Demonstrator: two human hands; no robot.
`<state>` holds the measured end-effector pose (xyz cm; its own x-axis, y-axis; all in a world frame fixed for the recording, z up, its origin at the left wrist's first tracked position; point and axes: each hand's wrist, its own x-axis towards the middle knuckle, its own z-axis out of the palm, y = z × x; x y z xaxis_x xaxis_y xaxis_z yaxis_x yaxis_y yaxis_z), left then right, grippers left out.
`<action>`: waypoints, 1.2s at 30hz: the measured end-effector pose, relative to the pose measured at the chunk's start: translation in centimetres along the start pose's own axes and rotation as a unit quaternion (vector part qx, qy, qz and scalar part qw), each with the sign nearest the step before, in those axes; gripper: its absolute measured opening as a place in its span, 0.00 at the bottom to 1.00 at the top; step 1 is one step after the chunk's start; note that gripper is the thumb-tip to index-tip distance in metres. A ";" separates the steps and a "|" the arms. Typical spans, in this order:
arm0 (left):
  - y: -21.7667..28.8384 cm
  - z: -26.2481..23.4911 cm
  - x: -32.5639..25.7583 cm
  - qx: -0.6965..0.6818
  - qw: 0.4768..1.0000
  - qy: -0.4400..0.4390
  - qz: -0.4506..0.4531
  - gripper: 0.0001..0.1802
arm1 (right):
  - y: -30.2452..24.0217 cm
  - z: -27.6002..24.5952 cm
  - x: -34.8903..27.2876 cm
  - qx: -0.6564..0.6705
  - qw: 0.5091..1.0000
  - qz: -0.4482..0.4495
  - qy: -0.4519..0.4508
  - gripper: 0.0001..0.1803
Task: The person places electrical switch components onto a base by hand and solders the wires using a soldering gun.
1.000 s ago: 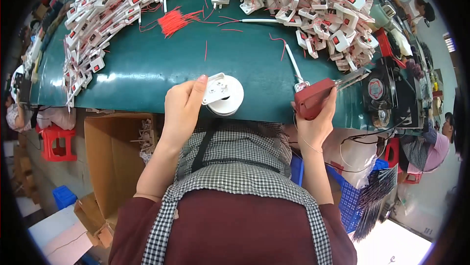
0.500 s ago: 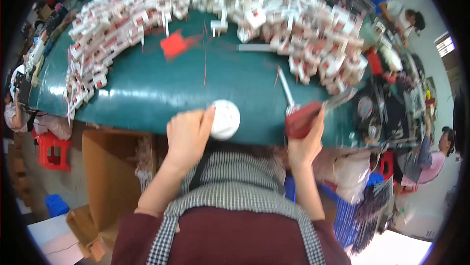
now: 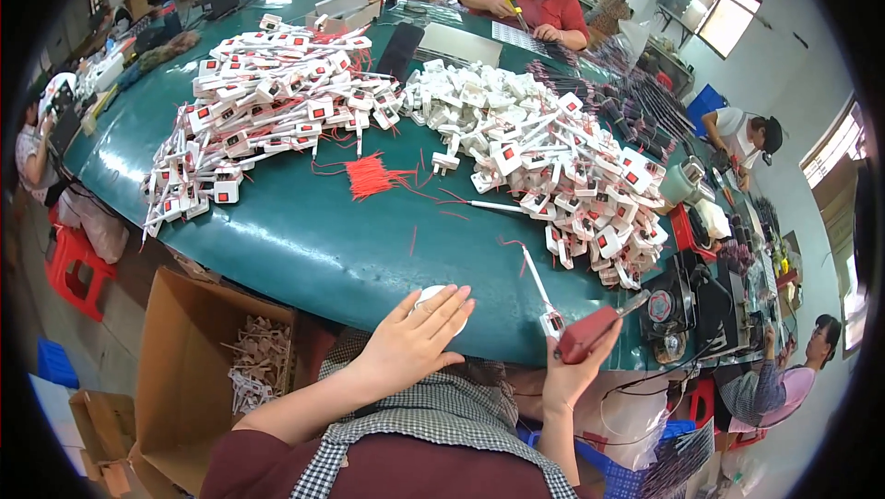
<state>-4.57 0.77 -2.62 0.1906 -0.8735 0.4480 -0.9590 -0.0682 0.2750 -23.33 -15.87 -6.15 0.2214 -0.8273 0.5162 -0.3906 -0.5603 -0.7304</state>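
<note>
My left hand lies with its fingers stretched out over a round white disc at the table's near edge. Most of the disc is hidden under the fingers. In my right hand is a red-bodied tool with a metal nose pointing to the upper right; its exact kind is unclear. Just left of the tool lies a small white switch housing with a white stem and red wire reaching away from me. Farther off, a bundle of short red wires rests on the green tabletop.
Heaps of white switch housings cover the table's left and right. At the right edge stands a black device with cables. Below the table's left side is an open cardboard box. Across the table, a person in red works.
My left hand has gone from curled beside the disc to spread flat across it. The red tool stays in my right hand. The view has tilted up, showing more of the room.
</note>
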 end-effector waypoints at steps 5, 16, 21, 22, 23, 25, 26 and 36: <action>-1.0 2.7 -0.3 0.094 0.993 0.054 0.037 0.28 | -2.2 -2.7 0.4 0.186 0.981 0.060 0.012 0.57; -1.8 3.5 0.0 -0.023 0.990 0.125 0.059 0.27 | -4.6 -2.3 1.6 0.155 0.985 -0.077 0.016 0.56; -2.1 4.0 0.4 -0.044 0.985 0.150 0.072 0.25 | -4.1 -2.1 1.8 0.155 0.984 -0.092 0.012 0.56; -2.2 4.1 0.6 -0.043 0.985 0.151 0.073 0.25 | -3.9 -2.1 1.8 0.159 0.983 -0.093 0.005 0.56; -2.4 4.2 0.9 -0.053 0.985 0.150 0.070 0.25 | -3.9 -2.1 1.9 0.159 0.983 -0.094 0.005 0.56; -2.8 4.5 1.6 -0.061 0.985 0.150 0.065 0.25 | -4.0 -2.0 2.0 0.146 0.984 -0.104 0.007 0.56; -2.9 4.7 2.1 -0.053 0.984 0.158 0.057 0.26 | -4.0 -2.0 2.1 0.147 0.984 -0.105 0.006 0.56; -1.4 2.7 2.4 0.024 0.998 0.063 -0.010 0.35 | -4.0 -1.8 2.6 0.161 0.980 -0.117 0.018 0.55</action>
<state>-3.37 -2.52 -4.27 0.2314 -0.8044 0.5473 -0.9633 -0.1108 0.2444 -22.78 -15.72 -1.05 0.2366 -0.6755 0.6984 -0.0294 -0.7234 -0.6898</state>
